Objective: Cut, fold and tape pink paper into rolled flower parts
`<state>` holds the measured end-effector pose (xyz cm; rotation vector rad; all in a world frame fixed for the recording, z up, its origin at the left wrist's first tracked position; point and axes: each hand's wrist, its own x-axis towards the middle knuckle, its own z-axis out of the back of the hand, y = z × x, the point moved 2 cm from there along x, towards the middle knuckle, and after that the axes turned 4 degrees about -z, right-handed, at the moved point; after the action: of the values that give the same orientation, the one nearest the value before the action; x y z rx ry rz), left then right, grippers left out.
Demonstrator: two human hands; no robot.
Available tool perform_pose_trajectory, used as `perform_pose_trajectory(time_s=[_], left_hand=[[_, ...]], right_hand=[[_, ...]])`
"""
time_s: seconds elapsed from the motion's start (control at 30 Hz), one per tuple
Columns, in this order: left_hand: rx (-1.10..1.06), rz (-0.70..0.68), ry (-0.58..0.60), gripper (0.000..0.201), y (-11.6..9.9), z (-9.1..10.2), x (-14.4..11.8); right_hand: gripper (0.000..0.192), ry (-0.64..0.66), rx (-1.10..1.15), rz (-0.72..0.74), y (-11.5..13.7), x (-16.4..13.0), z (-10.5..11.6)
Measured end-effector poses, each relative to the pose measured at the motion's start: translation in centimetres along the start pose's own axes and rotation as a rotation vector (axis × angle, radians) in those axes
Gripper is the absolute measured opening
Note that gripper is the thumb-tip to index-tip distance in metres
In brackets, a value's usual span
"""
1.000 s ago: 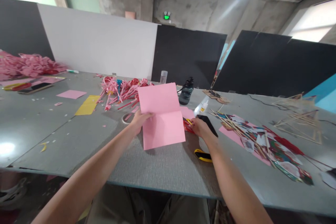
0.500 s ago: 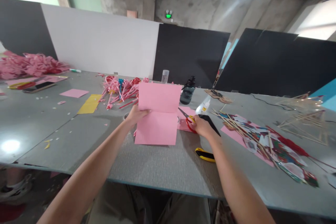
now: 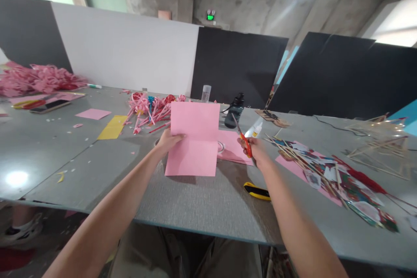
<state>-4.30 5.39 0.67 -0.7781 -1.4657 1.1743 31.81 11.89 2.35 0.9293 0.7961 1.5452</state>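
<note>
The right hand (image 3: 256, 150) has lifted the scissors (image 3: 245, 140) off the surface (image 3: 202, 202); a second ago it was only closing on them where they lay beside the black phone, which is now hidden. The scissors are raised clear of the surface, blades pointing up and away toward the dark bottle (image 3: 235, 112), red handles wrapped in the closed fingers. The left hand (image 3: 167, 142) keeps its pinch on the left edge of the pink sheet (image 3: 194, 138), which has shifted slightly left and stands squarer to the camera than before.

The sheet is plain pink paper with one crease across its middle. Its lower half slopes down with its bottom edge on the surface, and its upper half stands nearly upright. It sits between the two hands, just left of the scissors and apart from them.

A second pink sheet (image 3: 232, 145) lies flat behind it, a yellow cutter (image 3: 257, 191) lies near the right forearm, and a glue bottle (image 3: 254, 129) lies just beyond the right hand.
</note>
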Motion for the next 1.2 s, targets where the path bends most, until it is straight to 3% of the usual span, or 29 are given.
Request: perform_pose_trajectory(time_s=[0.33, 0.57, 0.83, 0.97, 1.2], left_hand=[[0.067, 0.022, 0.032, 0.039, 0.0, -0.1, 0.0], [0.036, 0.033, -0.012, 0.04, 0.2, -0.1, 0.2], [-0.027, 0.079, -0.052, 0.039, 0.2, 0.2, 0.1], [-0.107, 0.101, -0.045, 0.04, 0.4, 0.3, 0.2], [-0.192, 0.126, -0.031, 0.038, -0.2, 0.4, 0.1]], right_hand=[[0.012, -0.183, -0.448, 0.044, 0.6, 0.0, 1.6], [0.033, -0.212, -0.648, 0.039, 1.5, -0.6, 2.4], [0.073, -0.02, -0.691, 0.009, 0.3, -0.4, 2.9], [0.062, 0.041, -0.664, 0.095, 0.4, -0.8, 2.2], [0.033, 0.016, -0.711, 0.171, 1.3, -1.1, 1.4]])
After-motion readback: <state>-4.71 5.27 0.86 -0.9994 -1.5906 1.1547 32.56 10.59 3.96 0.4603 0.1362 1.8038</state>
